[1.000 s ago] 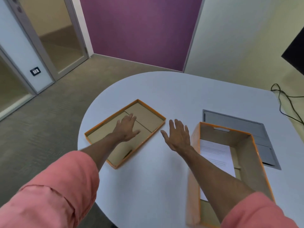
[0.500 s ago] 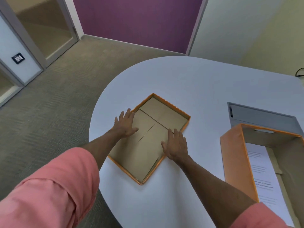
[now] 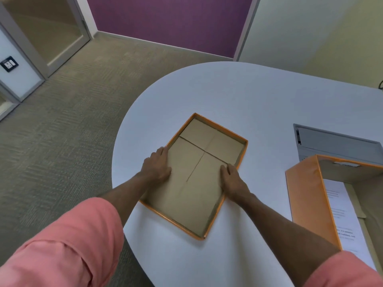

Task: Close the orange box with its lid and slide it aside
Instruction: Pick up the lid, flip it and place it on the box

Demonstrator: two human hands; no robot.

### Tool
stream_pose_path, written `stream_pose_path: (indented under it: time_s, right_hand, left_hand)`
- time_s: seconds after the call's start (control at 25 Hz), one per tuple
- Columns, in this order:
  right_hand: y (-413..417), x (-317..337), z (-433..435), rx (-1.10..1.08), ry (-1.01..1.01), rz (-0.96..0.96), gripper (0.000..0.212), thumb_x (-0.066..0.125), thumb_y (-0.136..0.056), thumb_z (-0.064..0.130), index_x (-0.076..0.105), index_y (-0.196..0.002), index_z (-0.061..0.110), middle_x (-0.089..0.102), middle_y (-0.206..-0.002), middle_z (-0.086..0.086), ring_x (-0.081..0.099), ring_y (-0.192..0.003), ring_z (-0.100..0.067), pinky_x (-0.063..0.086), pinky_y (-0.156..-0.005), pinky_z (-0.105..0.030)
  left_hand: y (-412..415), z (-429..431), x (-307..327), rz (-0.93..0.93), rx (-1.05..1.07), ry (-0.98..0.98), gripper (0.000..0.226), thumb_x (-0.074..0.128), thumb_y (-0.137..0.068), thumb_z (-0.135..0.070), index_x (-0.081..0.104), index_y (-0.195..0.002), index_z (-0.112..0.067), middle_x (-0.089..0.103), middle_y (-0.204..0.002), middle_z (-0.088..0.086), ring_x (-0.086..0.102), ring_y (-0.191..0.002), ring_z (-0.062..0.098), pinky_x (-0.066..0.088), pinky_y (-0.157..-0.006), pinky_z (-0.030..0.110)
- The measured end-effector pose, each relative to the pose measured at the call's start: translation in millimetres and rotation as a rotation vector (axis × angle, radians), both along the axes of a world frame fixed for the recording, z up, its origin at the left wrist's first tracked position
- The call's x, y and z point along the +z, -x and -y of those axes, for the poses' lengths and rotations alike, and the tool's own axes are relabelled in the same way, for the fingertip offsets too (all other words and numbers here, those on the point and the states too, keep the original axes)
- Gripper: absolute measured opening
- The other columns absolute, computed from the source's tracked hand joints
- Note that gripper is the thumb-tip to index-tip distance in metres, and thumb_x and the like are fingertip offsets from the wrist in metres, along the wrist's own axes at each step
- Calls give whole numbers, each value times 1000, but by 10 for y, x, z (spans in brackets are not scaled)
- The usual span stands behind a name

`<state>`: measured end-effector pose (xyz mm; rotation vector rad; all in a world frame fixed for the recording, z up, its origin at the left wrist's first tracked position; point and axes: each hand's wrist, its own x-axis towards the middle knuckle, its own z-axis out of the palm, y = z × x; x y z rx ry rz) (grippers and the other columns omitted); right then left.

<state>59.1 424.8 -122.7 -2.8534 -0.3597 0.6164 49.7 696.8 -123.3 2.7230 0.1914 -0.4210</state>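
I'm seeing the lid (image 3: 199,179) lying upside down at frame centre on the white bench (image 3: 238,104), brown inside facing up, orange rim around it. Left hand (image 3: 156,167) is gripping the lid's left long edge, fingers curled over the rim. Right hand (image 3: 233,181) is clasping the right long edge, thumb inside, fingers probably wrapping the outer wall, though that side is hidden. The orange box (image 3: 306,204) is sitting open at the right of the frame, well apart from the lid, with a printed sheet (image 3: 339,214) inside. A grey hatch (image 3: 331,141) is showing just behind the box.
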Motion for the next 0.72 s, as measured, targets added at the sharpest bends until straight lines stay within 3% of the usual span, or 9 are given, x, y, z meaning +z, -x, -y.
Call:
stream_pose_path:
  time_s: [0.08,0.12,0.24,0.32,0.4,0.52,0.6,0.72]
  right_hand:
    - [-51,34,129,-5,26,24,58,23,-96,53,34,-140,18,36,-153,-2,40,-137,-26,31,-114,-49]
    - [-69,49,185,-60,-17,8,57,27,-97,52,31,-144,20,31,-157,0,35,-142,-24,29,-116,-49]
    - [-36,33,274,-248,-136,36,73,56,-93,22,16,-152,9,13,-161,-13,18,-148,-31,30,-116,-47]
    - [-10,1,275,-539,-284,4,79,67,-87,20,21,-148,1,26,-152,-22,32,-139,-38,35,-110,-45]
    - [-25,1,242,-793,-413,-83,61,69,-84,18,41,-133,-4,48,-134,-24,50,-122,-37,46,-98,-44]
    - [-41,-7,253,-893,-532,-117,34,60,-79,-1,56,-112,-7,64,-114,-27,63,-106,-38,55,-88,-46]
    - [-51,34,317,-909,-609,-96,39,53,-78,-10,59,-115,-3,66,-112,-25,65,-101,-37,57,-87,-46]
    - [-110,172,451,-879,-679,-43,52,47,-78,-16,60,-124,4,68,-110,-20,66,-92,-32,57,-84,-42]
  left_hand:
    - [72,43,-1,61,-50,-25,62,50,-87,-28,27,-143,-11,46,-136,14,52,-114,29,46,-95,46]
    - [85,57,3,74,-49,-9,57,49,-88,-26,30,-139,-11,50,-128,14,53,-108,29,48,-92,45]
    - [33,96,19,26,80,141,53,49,-90,-17,28,-138,-7,54,-121,16,55,-107,31,49,-90,44]
    - [-23,149,35,-46,147,237,48,47,-91,-9,31,-137,-4,56,-120,20,56,-108,34,48,-91,44]
    - [-62,210,47,-54,209,301,34,44,-89,-2,44,-123,0,58,-116,22,57,-106,37,49,-90,45]
    - [-63,257,97,-7,345,358,38,45,-86,7,53,-123,3,58,-124,22,54,-115,37,48,-98,44]
    - [-48,281,143,24,405,384,42,51,-83,11,55,-123,3,57,-127,22,55,-117,36,49,-98,45]
    - [-35,365,283,73,470,433,42,59,-75,17,58,-115,5,60,-116,24,60,-103,34,56,-85,43]
